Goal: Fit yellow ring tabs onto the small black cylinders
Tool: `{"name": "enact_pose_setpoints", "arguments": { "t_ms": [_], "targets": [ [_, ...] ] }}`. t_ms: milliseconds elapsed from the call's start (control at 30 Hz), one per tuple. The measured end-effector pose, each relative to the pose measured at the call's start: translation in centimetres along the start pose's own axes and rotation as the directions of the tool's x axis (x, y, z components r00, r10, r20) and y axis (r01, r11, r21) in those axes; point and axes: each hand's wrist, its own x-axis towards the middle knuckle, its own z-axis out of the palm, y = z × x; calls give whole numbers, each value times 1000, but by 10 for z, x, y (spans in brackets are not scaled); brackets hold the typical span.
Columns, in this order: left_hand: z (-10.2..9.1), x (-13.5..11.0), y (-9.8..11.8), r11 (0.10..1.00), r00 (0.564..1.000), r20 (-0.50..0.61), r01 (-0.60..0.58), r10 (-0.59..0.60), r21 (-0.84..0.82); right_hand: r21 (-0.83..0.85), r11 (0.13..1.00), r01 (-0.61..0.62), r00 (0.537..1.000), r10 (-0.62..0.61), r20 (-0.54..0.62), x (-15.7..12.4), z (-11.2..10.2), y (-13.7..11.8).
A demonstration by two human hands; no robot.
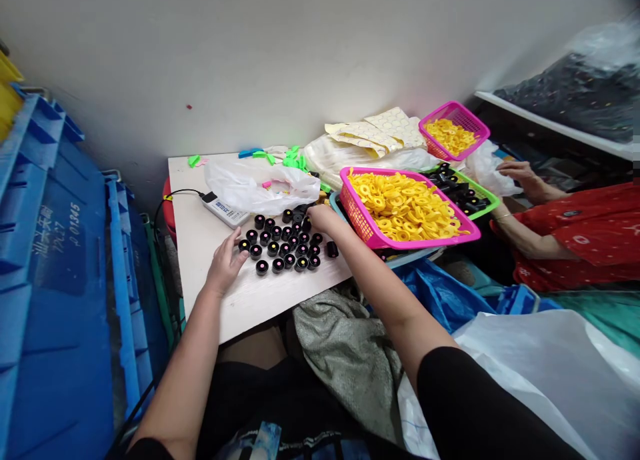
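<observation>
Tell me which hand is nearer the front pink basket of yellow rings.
Right. The right hand sits beside the pink basket's left corner; the left hand lies beyond the black caps, farther left.

I saw black caps (283,243) with pale centres on the white table (260,293), yellow rings (405,207) in a pink basket (357,217), blue crates (50,247), and a red sleeve (585,233) with small white marks.

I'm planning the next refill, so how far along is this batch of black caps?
Done: some two dozen black caps stand in rows on the table. In hand: left hand at the rows' edge, right hand at the far caps. Left: a near pink basket heaped with yellow rings, more black parts in the green basket.
</observation>
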Motion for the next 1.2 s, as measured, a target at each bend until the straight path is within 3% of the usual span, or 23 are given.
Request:
{"name": "enact_pose_setpoints", "arguments": {
  "t_ms": [267,500,567,633,700,733,800,833,900,967,1067,1133,1200],
  "targets": [
    [0,0,3,1000,1000,0,-11,11,19,111,992,-61,991,74,-115,-7,-1,-8],
    [-1,0,1,1000,1000,6,11,-11,-1,230,961,-155,981,177,-79,7,-4,-25],
    [-4,-1,5,1000,999,-40,-23,23,20,255,949,-186,973,214,-86,3,-11,-22],
    [-5,-1,19,996,979,-190,-55,67,68,348,924,-159,967,216,-131,-12,-16,-21],
    [-2,1,46,996,936,-345,-48,70,71,571,820,26,969,120,-216,-36,-16,-27],
    [2,2,63,999,934,-354,-44,49,24,684,710,165,960,42,-275,-52,-13,-34],
    [10,4,99,982,979,-203,-9,-30,-189,788,463,405,910,-125,-395,-85,-4,-51],
    [15,4,114,960,993,-111,12,-44,-279,781,410,471,881,-182,-436,-102,0,-58],
    [18,3,135,939,998,2,65,-68,-337,715,466,520,849,-194,-491,-129,9,-64],
    [11,2,136,941,994,15,109,-110,-321,633,654,414,857,-47,-512,-144,14,-53],
    [-15,2,108,977,975,-160,125,-153,-171,518,855,29,883,221,-414,-144,25,-13],
    [-33,5,82,986,943,-292,168,-162,-1,396,912,-108,945,218,-244,-137,37,15],
    [-43,9,57,963,940,-288,231,-184,140,286,950,-124,981,161,-110,-128,50,31]
  ]
}}
